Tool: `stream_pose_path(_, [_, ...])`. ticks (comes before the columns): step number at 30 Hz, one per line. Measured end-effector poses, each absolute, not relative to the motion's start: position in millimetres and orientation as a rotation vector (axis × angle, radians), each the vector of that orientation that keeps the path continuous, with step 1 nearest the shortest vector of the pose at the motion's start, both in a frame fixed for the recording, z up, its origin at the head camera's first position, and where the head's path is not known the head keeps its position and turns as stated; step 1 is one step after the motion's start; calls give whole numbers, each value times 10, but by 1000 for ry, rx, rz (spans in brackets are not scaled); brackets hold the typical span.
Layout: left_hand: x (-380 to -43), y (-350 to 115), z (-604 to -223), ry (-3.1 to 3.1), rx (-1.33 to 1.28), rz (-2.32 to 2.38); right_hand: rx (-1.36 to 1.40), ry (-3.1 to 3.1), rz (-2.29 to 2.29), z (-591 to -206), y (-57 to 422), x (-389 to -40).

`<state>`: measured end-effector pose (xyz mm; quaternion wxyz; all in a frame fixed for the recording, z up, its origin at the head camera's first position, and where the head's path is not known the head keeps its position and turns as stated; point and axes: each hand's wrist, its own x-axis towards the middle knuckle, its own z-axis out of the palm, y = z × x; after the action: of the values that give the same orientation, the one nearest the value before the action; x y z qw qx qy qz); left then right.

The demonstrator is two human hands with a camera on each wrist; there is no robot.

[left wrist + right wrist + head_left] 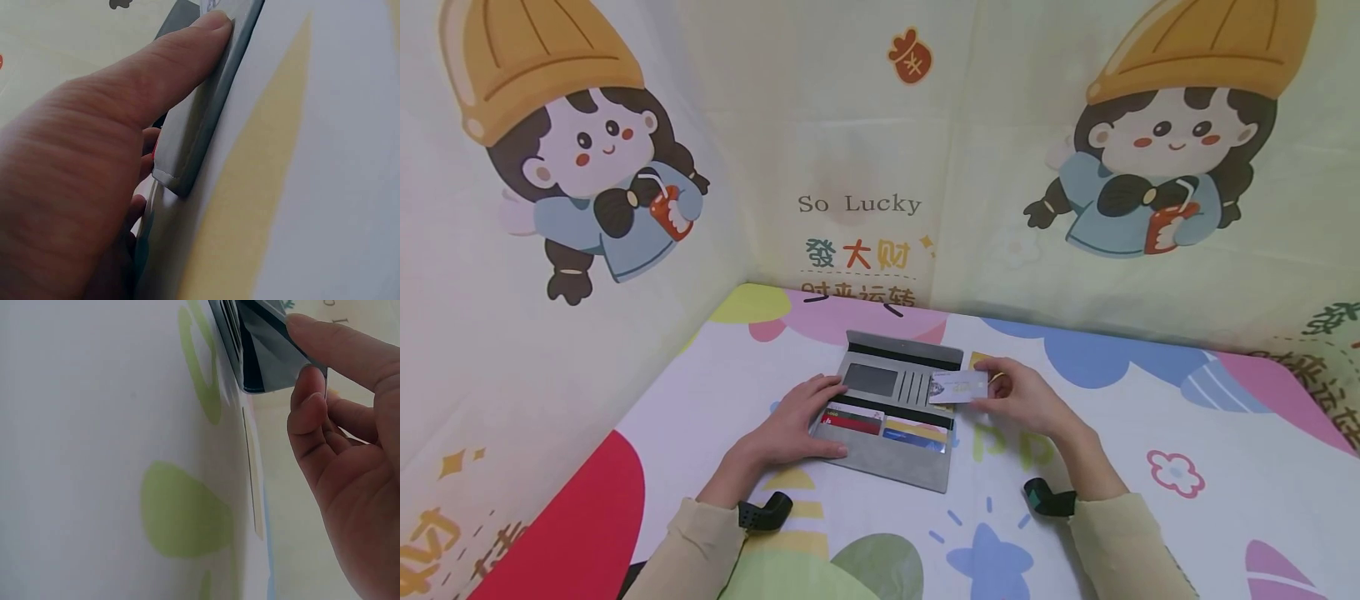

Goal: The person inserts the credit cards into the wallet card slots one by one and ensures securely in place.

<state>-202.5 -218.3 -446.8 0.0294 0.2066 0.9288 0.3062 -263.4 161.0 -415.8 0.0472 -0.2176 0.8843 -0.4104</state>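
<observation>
A grey wallet [887,460] lies unfolded on the table, with card slots and a dark window panel in its middle. Two cards sit in its lower pockets, a red and black card [852,421] and a yellow, white and blue card [914,433]. My left hand [793,421] rests along the wallet's left side, thumb laid on the lower flap and fingers spread toward the dark window. Between thumb and fingers, my right hand [1022,396] pinches a silvery white card [958,387], which overlaps the slots at the wallet's right side.
A patterned cloth [1075,533] covers the table, and printed hangings [970,183] rise behind it and to the left. Something flat and yellow [977,358] shows beside the wallet's right edge, partly behind my right hand.
</observation>
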Motion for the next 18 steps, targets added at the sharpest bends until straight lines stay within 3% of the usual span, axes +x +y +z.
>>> stream_pose_path(18, [-2026, -2174, -4456, 2863, 645, 943, -727, 2660, -1255, -4179, 1570, -2646])
